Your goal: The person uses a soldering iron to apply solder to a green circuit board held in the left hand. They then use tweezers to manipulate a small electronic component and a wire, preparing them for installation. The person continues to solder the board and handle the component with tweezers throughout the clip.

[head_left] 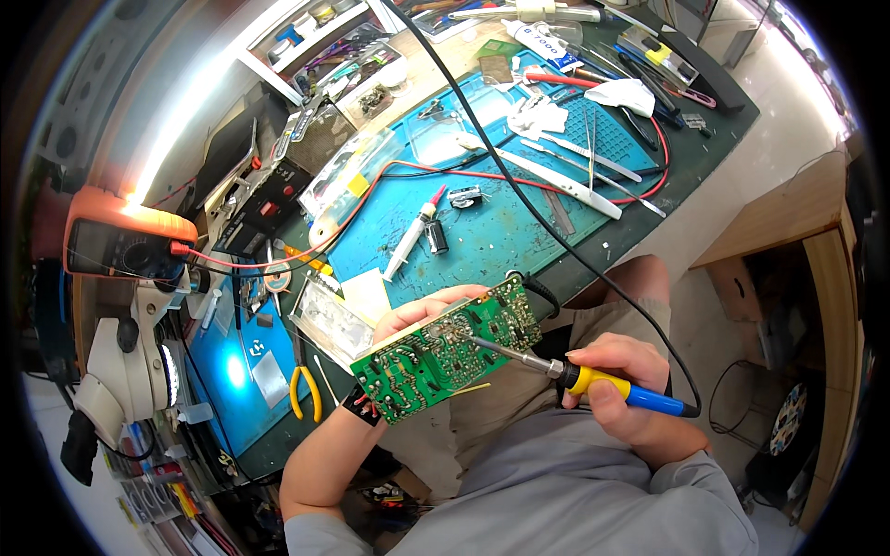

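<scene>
Green circuit board (450,352) is held tilted at the near edge of the bench (705,167), soldered face toward the viewer. Left hand (422,313) grasps it from behind, at its far long edge; right hand (619,380) is closed round the handle of a soldering iron (562,372), whose tip points at the board's middle. Judged light and stiff, yet fragile: joints could crack if it is flexed, and cut leads may prick. Best hold is by the long edges, clear of the joints and of the iron's metal shaft, which may be hot. Hidden: the board's far face and most of the left fingers. Cannot tell whether the tip touches a joint or hovers just above. Black cable (567,245) is cut off at the far side.
</scene>
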`<state>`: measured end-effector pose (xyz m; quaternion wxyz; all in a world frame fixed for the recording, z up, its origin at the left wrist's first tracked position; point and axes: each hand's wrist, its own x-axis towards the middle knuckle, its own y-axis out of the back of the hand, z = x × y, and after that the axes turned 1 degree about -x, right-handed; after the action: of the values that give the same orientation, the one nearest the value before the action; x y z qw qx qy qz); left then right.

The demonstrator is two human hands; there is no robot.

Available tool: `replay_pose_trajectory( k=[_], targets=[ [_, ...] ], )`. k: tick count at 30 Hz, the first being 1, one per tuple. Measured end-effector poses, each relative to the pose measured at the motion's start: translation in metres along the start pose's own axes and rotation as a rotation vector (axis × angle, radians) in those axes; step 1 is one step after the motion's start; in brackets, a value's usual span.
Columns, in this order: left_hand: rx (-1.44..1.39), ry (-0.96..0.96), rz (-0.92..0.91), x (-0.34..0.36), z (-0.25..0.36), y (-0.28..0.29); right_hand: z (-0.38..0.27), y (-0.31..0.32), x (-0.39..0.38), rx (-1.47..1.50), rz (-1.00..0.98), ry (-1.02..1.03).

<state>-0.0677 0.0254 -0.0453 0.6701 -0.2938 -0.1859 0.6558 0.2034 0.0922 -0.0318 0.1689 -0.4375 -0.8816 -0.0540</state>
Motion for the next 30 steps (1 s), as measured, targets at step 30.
replay_pose_trajectory(
  k=[30],
  targets=[
    [-0.061, 0.032, -0.106, 0.004, 0.001, 0.003, -0.001, 0.006, 0.008, -0.012, -0.013, 0.025]
  ],
)
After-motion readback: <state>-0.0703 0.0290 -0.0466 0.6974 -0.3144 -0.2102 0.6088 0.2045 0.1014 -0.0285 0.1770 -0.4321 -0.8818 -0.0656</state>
